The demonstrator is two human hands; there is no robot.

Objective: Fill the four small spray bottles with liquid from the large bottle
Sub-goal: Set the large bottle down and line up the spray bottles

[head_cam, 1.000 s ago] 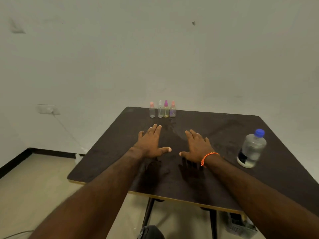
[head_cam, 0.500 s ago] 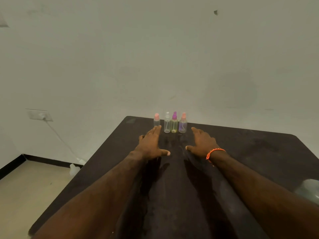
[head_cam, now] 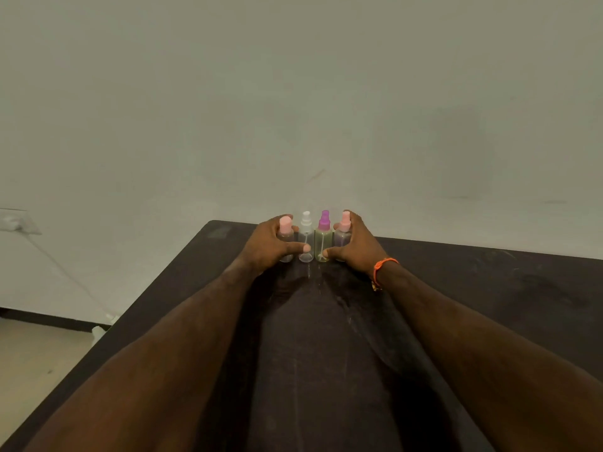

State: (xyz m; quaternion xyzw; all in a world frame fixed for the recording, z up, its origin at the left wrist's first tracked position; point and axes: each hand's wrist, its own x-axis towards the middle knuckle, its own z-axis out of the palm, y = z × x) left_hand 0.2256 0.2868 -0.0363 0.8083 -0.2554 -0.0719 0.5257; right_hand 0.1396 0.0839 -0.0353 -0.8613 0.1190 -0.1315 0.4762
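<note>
Both my arms now reach to the far edge of the dark brown bench (head_cam: 489, 288); half a second ago my hands lay flat and short of the row. My left hand (head_cam: 266, 246) curls round the clear small spray bottle with the pale pink cap (head_cam: 286, 238) at the row's left end, thumb lying across to the clear white-capped small bottle (head_cam: 305, 238). My right hand (head_cam: 355, 246), with an orange wristband (head_cam: 381, 265), curls round the purple-tinted pink-capped small bottle (head_cam: 342, 234) at the right end, thumb touching the yellowish purple-capped small bottle (head_cam: 323, 239). All four stand upright, touching, near the bench's far edge by the pale wall (head_cam: 293, 109). The large bottle is out of view. Bare bench surface lies to the right of the row.
</note>
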